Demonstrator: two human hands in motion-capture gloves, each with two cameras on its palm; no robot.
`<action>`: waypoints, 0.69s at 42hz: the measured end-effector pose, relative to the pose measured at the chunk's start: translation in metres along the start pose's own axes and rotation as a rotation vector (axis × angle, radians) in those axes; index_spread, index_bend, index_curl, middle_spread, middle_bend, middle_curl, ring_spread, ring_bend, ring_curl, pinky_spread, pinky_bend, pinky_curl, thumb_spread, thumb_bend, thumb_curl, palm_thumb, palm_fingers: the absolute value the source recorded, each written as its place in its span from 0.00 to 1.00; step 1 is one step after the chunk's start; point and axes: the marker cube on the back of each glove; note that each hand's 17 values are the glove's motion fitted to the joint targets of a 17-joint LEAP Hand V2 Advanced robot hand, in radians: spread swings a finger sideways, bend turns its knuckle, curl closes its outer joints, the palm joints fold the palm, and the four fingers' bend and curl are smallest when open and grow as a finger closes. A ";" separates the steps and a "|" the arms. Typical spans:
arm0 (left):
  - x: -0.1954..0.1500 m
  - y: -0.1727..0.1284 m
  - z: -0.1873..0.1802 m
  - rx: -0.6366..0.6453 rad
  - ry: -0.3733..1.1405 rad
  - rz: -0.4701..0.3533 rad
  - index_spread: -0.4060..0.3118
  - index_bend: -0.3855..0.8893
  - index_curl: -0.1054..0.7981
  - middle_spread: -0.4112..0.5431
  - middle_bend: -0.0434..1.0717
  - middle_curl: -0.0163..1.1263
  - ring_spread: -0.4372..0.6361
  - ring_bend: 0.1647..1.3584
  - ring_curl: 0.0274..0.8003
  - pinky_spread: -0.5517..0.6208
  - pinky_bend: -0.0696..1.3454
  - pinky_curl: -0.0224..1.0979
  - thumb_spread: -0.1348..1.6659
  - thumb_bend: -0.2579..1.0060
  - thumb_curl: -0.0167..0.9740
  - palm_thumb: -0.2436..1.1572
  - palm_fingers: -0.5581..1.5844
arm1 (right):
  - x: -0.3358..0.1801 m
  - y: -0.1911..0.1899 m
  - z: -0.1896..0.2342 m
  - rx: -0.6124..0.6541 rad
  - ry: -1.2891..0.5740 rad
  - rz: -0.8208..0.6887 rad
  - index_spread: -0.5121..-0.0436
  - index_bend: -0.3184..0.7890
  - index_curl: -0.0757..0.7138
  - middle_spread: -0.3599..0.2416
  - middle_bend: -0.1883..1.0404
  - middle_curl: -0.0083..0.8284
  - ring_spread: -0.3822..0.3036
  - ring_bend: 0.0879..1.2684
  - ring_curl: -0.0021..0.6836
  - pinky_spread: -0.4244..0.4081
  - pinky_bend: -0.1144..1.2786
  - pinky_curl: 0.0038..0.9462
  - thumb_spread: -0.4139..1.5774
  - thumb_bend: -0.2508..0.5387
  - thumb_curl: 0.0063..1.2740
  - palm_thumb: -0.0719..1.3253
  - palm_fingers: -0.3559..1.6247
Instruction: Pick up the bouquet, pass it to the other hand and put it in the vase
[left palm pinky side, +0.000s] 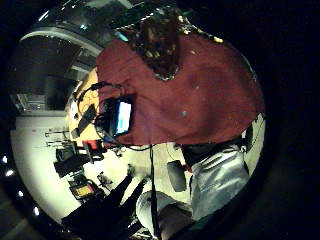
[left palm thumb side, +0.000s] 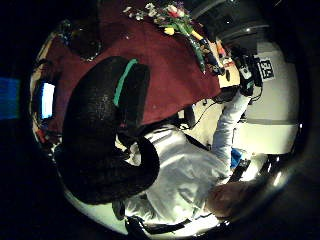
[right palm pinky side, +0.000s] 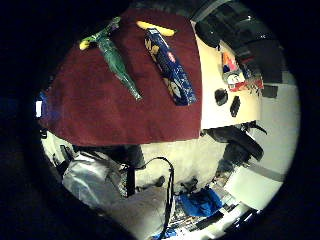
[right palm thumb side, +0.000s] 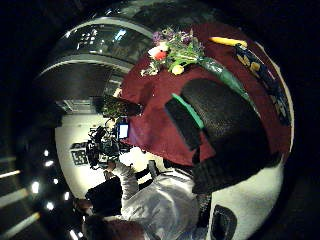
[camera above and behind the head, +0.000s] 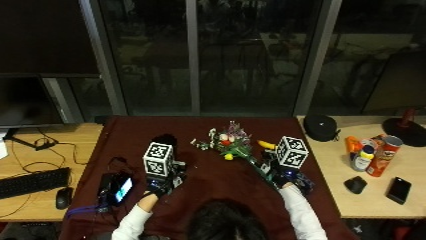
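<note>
Bouquet (camera above and behind the head: 232, 144) lies on maroon-clothed surface (camera above and behind the head: 206, 170), just beside right hand (camera above and behind the head: 283, 172). Left hand (camera above and behind the head: 160, 182) well apart. Both hands released, grasping nothing.

Dark red cloth (camera above and behind the head: 213, 175) over pale wood table (camera above and behind the head: 333, 165). Bouquet (camera above and behind the head: 229, 142) — red, white, yellow and purple blooms, green wrapped stems. Vase (camera above and behind the head: 164, 141) reads dark. Yellow banana (camera above and behind the head: 266, 144). Long packet (right palm pinky side: 170, 67) — blue in the palm view, yellow print. Both gloves black.
</note>
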 end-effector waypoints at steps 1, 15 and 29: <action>0.000 0.000 0.000 -0.001 -0.002 -0.001 0.51 0.55 0.21 0.47 0.25 0.07 0.50 0.17 0.05 0.59 0.21 0.06 0.33 0.30 0.06 0.31 0.51 | 0.000 0.000 0.000 0.000 -0.001 -0.003 0.72 0.39 0.13 0.60 0.32 0.07 0.59 0.27 0.12 0.59 0.37 0.09 0.42 0.59 0.04 0.28 0.41; 0.000 0.003 0.004 0.022 0.020 -0.006 0.47 0.53 0.38 0.51 0.20 0.20 0.58 0.19 0.20 0.70 0.18 0.18 0.66 0.28 0.16 0.33 0.49 | -0.014 -0.009 0.006 0.003 -0.017 -0.067 0.42 0.40 0.27 0.62 0.32 0.23 0.61 0.33 0.32 0.66 0.40 0.25 0.74 0.60 0.09 0.33 0.37; 0.041 -0.029 0.014 0.186 0.155 0.110 0.47 0.48 0.47 0.52 0.19 0.24 0.59 0.20 0.26 0.72 0.18 0.22 0.73 0.22 0.21 0.32 0.48 | -0.019 0.004 -0.005 -0.016 0.061 -0.007 0.47 0.36 0.29 0.65 0.34 0.33 0.61 0.38 0.40 0.69 0.44 0.31 0.82 0.50 0.13 0.33 0.40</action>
